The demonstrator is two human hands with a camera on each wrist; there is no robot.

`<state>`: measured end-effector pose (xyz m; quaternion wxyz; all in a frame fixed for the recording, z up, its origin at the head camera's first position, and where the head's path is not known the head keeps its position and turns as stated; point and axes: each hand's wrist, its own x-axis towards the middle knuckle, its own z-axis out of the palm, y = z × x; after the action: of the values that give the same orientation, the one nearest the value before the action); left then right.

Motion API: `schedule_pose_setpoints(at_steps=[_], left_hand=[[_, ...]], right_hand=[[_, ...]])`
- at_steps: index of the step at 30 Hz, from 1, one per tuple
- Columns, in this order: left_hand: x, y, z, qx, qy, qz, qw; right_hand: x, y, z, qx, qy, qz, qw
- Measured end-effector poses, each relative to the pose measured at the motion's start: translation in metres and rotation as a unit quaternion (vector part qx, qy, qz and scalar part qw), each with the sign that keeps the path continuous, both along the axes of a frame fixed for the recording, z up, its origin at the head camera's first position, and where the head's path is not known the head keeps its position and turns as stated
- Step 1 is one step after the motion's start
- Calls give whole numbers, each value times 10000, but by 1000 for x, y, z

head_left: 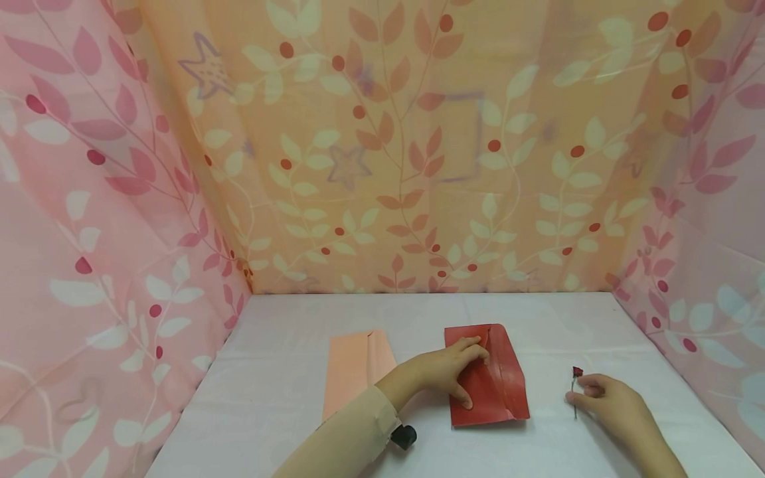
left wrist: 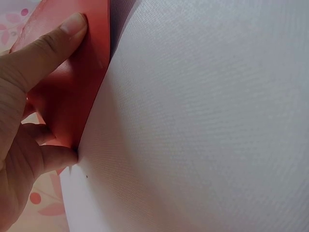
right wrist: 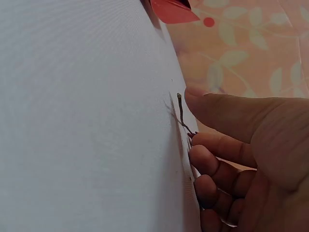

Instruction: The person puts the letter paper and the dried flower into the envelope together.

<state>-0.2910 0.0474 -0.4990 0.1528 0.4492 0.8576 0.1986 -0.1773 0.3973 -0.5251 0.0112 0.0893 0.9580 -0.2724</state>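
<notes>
My left hand (head_left: 451, 368) grips the red envelope (head_left: 499, 372), which lies near the middle of the table with its flap side to the right. In the left wrist view the thumb (left wrist: 53, 43) presses on the red face, and other fingers bend at its edge. Farther right, a small dark red dried rose (head_left: 577, 372) lies with its thin stem toward me. My right hand (head_left: 612, 401) is over that stem; the right wrist view shows the stem (right wrist: 181, 111) beside the fingertips, with a gap between thumb and index finger.
A peach envelope (head_left: 346, 372) lies left of the red one, partly behind the left forearm. A small black object (head_left: 404, 436) shows under the left wrist. The white table (head_left: 287, 312) meets leaf-patterned cloth (head_left: 394, 219) at the back and both sides.
</notes>
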Motion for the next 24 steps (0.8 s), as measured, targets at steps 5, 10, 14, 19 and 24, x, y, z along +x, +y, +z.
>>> schedule_pose_setpoints(at_steps=[5, 10, 14, 19, 24], left_hand=[[0, 0, 0, -14, -12, 4, 10000], [-1, 1, 0, -12, 1, -22, 10000], [0, 1, -1, 9, 20, -60, 10000], [-1, 2, -2, -15, 12, -44, 10000], [-1, 3, -2, -51, 18, 16, 10000]], right_hand=[[-2, -3, -1, 103, -78, 150, 9998], [-3, -4, -2, 261, -40, 301, 9992], [-1, -4, -2, 343, 29, 402, 9986], [3, -3, 2, 346, 58, 469, 9983], [4, -2, 4, 369, 22, 528, 9979]])
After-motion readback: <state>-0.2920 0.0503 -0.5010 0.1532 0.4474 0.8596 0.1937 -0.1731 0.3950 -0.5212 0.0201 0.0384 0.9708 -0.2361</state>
